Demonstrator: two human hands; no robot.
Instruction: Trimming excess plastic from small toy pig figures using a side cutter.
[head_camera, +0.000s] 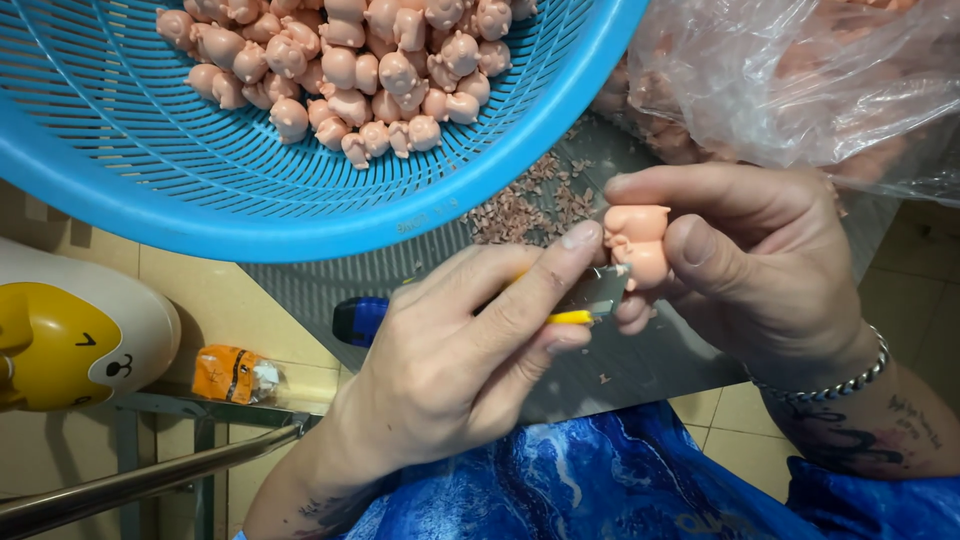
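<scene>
Left hand (450, 350), lower centre of frame, grip clamped on a small utility knife (575, 300): yellow body, flat grey metal blade, thumb pressed along the top near the blade tip. A blue-and-black handle end (358, 318) pokes out left of the hand; cannot tell if it belongs to the same knife.

Right hand (745, 260), centre right, grip clamped on a small peach-pink figurine (637, 242): smooth, matte, rounded, soft-looking plastic or rubber, pinched between thumb and fingers. Blade tip touches the figurine's lower left edge. A beaded metal bracelet (830, 385) sits on the right wrist, dark tattoo marks on the forearm.

Upper left: a big round blue plastic basket (200, 190) with slotted, ribbed walls and a thick smooth rim, tilted toward the camera. Inside it, a heap of matching figurines (350, 70), same peach colour, lumpy little bodies piled together.

Upper right: a crinkled clear plastic bag (800, 80), glossy, with more peach shapes blurred behind the film.

Between basket and hands: a scatter of tiny pinkish trimmings (530, 205), flaky, lying on a dull grey tabletop (640, 365). A few stray flakes lie lower on it.

Left edge: a glossy rounded white-and-yellow object (70, 340) with a drawn cartoon face. Just right of it, a small crumpled orange packet (230, 373). Lower left: a shiny metal tube (150, 480), slanted. Bottom: a blue marbled glossy fabric (600, 480) across the lap. Beige tiled floor (200, 290) beneath.
</scene>
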